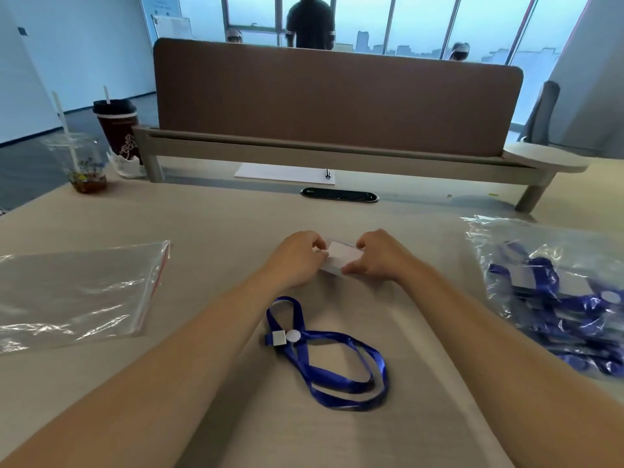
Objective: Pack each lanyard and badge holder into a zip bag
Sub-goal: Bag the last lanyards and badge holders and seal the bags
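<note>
At the left edge of the tabletop [216, 224] there's an empty zip bag [74, 292] lying flat, with its red-lined opening facing the middle. Back in the far left corner sit a clear plastic cup [82, 163] with a straw and a dark paper cup [118, 126] just beside it. Further along the back, under the brown divider [337, 96], there's a sheet of paper [277, 172] with a pen [327, 173] on it. In the middle of the table, the left hand [297, 260] and right hand [380, 260] both have their fingers curled in, pinching opposite ends of a clear badge holder [341, 256]. Can't really tell if it's touching the surface. Nearer the front edge, between the forearms, the blue lanyard [324, 363] lies loose in a loopy figure-eight, white clip end to the left, touching neither hand. Over by the right edge, a crinkly clear bag [499, 238] is stuffed with more blue lanyards and holders.
</note>
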`<control>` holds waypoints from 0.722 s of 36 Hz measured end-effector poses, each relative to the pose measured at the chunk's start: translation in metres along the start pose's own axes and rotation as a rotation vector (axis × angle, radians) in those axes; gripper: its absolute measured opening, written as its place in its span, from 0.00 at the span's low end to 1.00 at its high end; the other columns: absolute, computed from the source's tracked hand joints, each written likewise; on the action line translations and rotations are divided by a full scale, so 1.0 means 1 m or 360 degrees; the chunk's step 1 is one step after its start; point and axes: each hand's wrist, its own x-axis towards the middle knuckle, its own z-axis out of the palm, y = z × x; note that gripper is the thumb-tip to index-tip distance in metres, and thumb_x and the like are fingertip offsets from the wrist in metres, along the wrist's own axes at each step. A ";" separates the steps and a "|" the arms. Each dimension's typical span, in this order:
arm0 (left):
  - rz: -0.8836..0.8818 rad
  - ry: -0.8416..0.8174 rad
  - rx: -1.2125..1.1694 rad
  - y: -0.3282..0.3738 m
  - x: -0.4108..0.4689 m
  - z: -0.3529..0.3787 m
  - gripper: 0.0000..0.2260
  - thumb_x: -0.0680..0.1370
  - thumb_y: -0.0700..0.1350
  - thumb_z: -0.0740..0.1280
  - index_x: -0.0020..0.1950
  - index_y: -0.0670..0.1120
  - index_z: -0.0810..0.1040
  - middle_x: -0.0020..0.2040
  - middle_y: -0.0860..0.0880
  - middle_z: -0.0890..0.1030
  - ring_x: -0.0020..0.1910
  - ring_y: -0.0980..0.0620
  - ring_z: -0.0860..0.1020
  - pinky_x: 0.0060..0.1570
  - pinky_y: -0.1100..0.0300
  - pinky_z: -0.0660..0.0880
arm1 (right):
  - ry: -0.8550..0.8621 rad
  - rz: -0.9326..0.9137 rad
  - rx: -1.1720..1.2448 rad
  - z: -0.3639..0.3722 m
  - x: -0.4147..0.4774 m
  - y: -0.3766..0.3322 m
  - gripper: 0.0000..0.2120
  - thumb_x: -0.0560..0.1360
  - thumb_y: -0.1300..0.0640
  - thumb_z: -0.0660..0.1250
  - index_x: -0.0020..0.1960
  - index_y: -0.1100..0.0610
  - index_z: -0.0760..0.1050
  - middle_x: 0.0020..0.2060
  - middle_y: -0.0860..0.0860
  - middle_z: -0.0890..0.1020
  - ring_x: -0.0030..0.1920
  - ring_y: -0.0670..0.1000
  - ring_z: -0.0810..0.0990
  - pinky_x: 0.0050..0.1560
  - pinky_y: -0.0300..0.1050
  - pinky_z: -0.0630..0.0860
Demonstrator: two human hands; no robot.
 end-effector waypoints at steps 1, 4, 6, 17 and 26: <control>-0.0013 -0.0003 -0.0007 -0.001 -0.001 0.000 0.13 0.81 0.47 0.64 0.64 0.47 0.76 0.63 0.48 0.78 0.59 0.50 0.75 0.56 0.57 0.72 | 0.0023 0.0002 0.0068 0.000 -0.002 0.000 0.28 0.69 0.44 0.76 0.63 0.58 0.77 0.60 0.57 0.78 0.55 0.57 0.78 0.54 0.48 0.75; -0.0053 -0.0008 -0.0070 -0.003 -0.009 -0.002 0.19 0.80 0.47 0.65 0.70 0.46 0.71 0.66 0.47 0.76 0.60 0.49 0.75 0.56 0.58 0.71 | 0.0155 -0.0043 0.0329 0.000 -0.009 0.000 0.17 0.73 0.53 0.73 0.60 0.55 0.75 0.59 0.54 0.77 0.50 0.52 0.75 0.48 0.44 0.70; -0.0096 0.0007 -0.0165 -0.003 -0.014 -0.005 0.24 0.79 0.47 0.67 0.74 0.46 0.66 0.65 0.47 0.76 0.58 0.50 0.76 0.55 0.58 0.72 | 0.0218 -0.0099 0.0391 -0.003 -0.014 -0.003 0.10 0.77 0.58 0.69 0.58 0.55 0.77 0.57 0.53 0.80 0.49 0.50 0.74 0.48 0.42 0.68; -0.0116 0.0314 -0.0336 0.003 -0.065 -0.043 0.07 0.78 0.43 0.70 0.50 0.42 0.75 0.42 0.46 0.79 0.36 0.51 0.78 0.40 0.57 0.76 | 0.0342 -0.0375 0.0590 -0.024 -0.068 -0.045 0.11 0.79 0.61 0.65 0.60 0.54 0.79 0.50 0.46 0.78 0.49 0.47 0.75 0.48 0.38 0.69; -0.0282 0.0467 -0.0666 -0.016 -0.123 -0.065 0.07 0.80 0.39 0.64 0.56 0.43 0.68 0.44 0.46 0.76 0.35 0.49 0.80 0.34 0.55 0.82 | 0.0053 -0.0114 0.0499 -0.016 -0.098 -0.060 0.12 0.76 0.50 0.72 0.47 0.59 0.78 0.43 0.54 0.80 0.44 0.52 0.80 0.47 0.47 0.76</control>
